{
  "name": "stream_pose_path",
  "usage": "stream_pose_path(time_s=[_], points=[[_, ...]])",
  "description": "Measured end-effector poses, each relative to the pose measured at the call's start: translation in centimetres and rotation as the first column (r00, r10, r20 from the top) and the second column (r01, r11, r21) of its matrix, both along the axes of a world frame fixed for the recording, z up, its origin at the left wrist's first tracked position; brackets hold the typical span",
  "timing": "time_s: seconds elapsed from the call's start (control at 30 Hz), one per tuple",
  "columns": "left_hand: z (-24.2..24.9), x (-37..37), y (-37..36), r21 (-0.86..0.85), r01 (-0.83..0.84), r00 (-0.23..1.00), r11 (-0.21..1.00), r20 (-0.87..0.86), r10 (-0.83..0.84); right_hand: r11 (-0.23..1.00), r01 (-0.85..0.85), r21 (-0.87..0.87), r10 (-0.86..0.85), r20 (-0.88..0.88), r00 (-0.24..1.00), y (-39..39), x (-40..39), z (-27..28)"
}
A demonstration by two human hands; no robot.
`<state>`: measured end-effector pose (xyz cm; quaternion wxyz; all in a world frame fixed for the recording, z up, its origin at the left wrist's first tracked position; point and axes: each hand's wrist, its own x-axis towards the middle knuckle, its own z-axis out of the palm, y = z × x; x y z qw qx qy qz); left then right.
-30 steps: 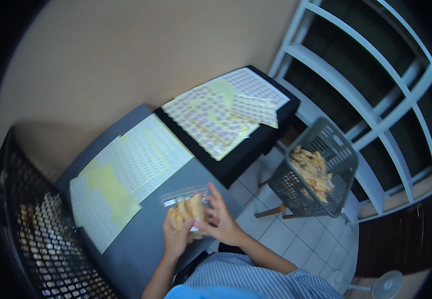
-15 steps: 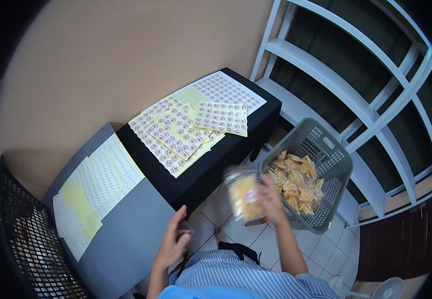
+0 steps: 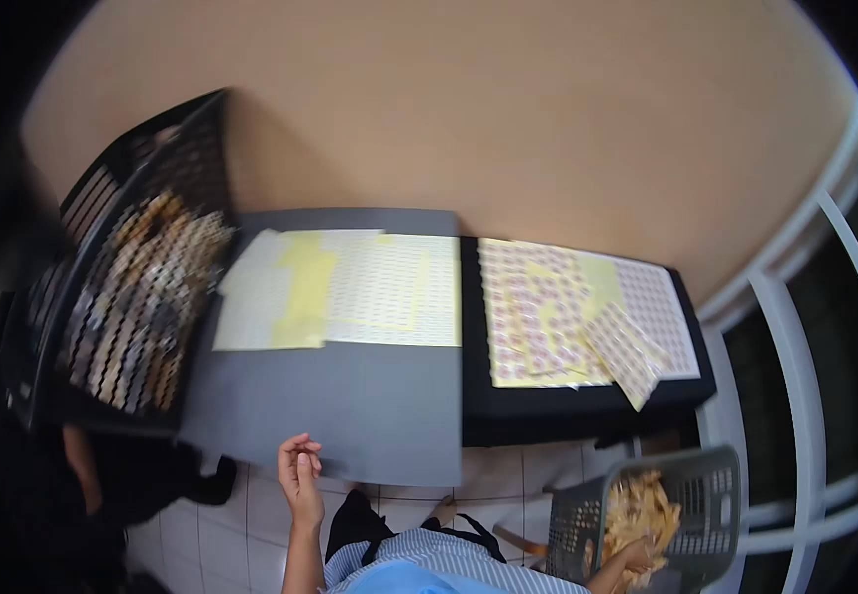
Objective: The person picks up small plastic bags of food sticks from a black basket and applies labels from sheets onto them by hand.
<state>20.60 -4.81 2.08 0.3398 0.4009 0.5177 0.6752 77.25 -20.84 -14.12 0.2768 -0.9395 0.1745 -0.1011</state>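
Note:
My left hand (image 3: 300, 477) is raised near the front edge of the grey table (image 3: 380, 406), its fingers loosely bent and apart, with nothing visible in them. Low on the right, my right hand (image 3: 633, 557) reaches into a grey-green plastic basket (image 3: 716, 495). It lies over the clear packets of yellowish strips (image 3: 642, 505) inside, and its fingers are blurred among them, so I cannot tell whether it grips one.
Sheets of small printed labels (image 3: 380, 287) lie on the grey table. Round-sticker sheets (image 3: 538, 317) cover the black table (image 3: 548, 421). A black crate of packets (image 3: 152, 297) stands at left, near another person's arm (image 3: 83, 470). White shelving (image 3: 795, 356) is at right.
My view has swung left, bringing the black crate and another person into sight. My right hand, which held a packet beside the basket, is now inside it.

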Motion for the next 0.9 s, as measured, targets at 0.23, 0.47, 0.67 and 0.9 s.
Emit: stream_pose_path(time_s=[0.23, 0.47, 0.67, 0.9], points=[[-1.8, -10.1, -5.8, 0.097, -0.646, 0.741, 0.757, -0.158, 0.653, 0.477, -0.856, 0.198, 0.500, 0.740, 0.450, 21.8, -10.2, 15.4], [4.7, -21.2, -10.2, 0.431, -0.757, 0.393, 0.491, -0.299, 0.870, -0.578, -0.812, -0.080, 0.318, 0.895, -0.314, 36.0, -41.4, 36.0], [14.2, -27.3, -7.8, 0.812, -0.414, 0.189, 0.411, -0.366, 0.911, -0.733, -0.345, -0.587, -0.147, 0.631, -0.761, 37.2, -65.1, 49.6], [19.3, -30.5, -5.8, 0.743, -0.305, 0.049, 0.595, -0.612, 0.789, -0.604, 0.073, -0.794, -0.084, -0.028, -0.996, 40.8, -82.7, 53.7]])
